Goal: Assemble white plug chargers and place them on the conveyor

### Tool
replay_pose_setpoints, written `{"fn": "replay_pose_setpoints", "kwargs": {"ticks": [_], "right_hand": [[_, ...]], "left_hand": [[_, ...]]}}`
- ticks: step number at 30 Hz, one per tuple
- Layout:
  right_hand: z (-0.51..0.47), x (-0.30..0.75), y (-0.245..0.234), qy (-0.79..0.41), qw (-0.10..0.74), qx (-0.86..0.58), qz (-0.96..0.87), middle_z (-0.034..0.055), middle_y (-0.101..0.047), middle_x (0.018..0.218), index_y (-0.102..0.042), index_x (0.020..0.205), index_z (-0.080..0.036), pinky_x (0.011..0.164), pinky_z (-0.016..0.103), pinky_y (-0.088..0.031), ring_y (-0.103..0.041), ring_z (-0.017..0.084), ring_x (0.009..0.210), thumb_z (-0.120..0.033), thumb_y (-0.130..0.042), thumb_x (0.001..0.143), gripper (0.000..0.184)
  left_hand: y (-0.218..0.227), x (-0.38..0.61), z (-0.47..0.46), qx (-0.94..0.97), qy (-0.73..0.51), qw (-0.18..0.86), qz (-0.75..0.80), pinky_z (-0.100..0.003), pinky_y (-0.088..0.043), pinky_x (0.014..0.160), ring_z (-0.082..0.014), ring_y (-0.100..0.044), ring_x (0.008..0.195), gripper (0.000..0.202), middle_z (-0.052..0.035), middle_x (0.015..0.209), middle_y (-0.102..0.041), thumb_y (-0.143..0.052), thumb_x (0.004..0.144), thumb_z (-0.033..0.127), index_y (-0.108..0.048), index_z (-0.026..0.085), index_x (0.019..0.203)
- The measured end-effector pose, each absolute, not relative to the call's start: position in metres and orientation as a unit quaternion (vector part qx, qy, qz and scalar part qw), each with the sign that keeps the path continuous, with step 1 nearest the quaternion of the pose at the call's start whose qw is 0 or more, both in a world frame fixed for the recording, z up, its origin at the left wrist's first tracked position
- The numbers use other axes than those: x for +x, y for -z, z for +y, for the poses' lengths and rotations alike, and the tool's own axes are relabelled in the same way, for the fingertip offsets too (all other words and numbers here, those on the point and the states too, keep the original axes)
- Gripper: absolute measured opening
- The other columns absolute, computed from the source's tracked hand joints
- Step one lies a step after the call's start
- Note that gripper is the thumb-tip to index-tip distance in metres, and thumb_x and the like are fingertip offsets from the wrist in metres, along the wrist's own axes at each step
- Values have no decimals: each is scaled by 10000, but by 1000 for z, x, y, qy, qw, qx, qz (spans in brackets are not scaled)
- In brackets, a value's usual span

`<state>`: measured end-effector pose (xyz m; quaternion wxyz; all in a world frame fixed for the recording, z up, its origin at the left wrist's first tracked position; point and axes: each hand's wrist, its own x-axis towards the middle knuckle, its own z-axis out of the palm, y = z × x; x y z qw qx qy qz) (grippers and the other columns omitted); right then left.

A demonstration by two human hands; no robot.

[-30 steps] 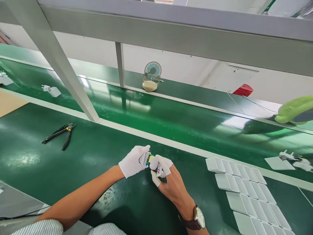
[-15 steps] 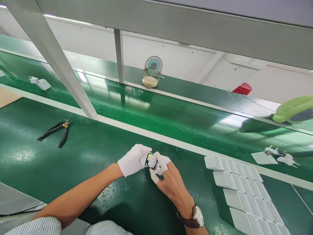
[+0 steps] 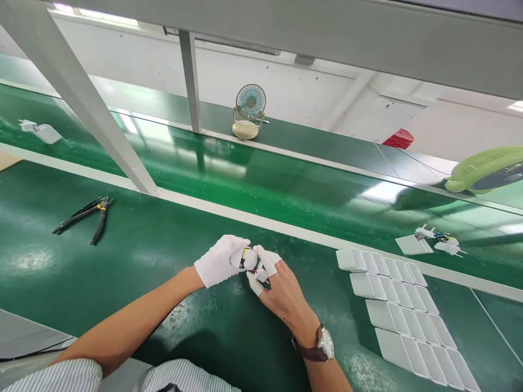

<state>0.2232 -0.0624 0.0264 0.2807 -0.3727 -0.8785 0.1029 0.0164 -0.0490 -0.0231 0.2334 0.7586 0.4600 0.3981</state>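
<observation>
My left hand (image 3: 218, 261), in a white glove, is closed around a small white charger part (image 3: 245, 256) with a yellow component and coloured wires showing inside. My right hand (image 3: 278, 288) wears white finger cots and a wristwatch; its fingertips pinch the same part from the right. Both hands meet just above the dark green bench (image 3: 155, 261), near its middle. Most of the part is hidden between the fingers.
Rows of white plastic shells (image 3: 404, 305) lie at my right. Black pliers (image 3: 84, 215) rest at the left. On the shiny green conveyor (image 3: 286, 196) sit charger pieces at the right (image 3: 429, 242) and far left (image 3: 41, 130). A small desk fan (image 3: 248, 111) stands beyond. A slanted metal post (image 3: 81, 98) crosses the left.
The charger pieces on the conveyor have drifted leftward. My hands stay together on the small part, with the fingers shifting slightly. The view has tilted a little.
</observation>
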Motion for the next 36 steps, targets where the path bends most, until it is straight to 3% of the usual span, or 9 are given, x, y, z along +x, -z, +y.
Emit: {"fn": "replay_pose_setpoints", "kwargs": {"ticks": [13,28,36], "right_hand": [[-62,227,-34,-122,288,-370,-875,119,-667,1070,-255,1551,-221,834,444,-592,-648,280,993,-226,-518,977,631],[-61,226,-26,-120,291,-354,-880,135,-677,1107,-291,1539,-211,865,449,-598,-653,290,1050,-210,-536,964,625],[-62,225,-24,-125,286,-359,-880,147,-665,1156,-298,1542,-212,890,466,-592,-633,307,1110,-208,-558,957,640]], "left_hand": [[28,15,-52,741,-387,244,492,-458,-531,978,-285,-621,1124,566,-98,1181,-646,-792,728,326,-580,256,1248],[17,16,-47,793,-421,132,420,-405,-584,817,-225,-676,943,513,-78,1032,-684,-731,810,285,-499,237,1265],[22,15,-45,790,-430,122,420,-433,-574,845,-226,-666,951,465,-74,1032,-678,-716,817,277,-523,257,1239]]}}
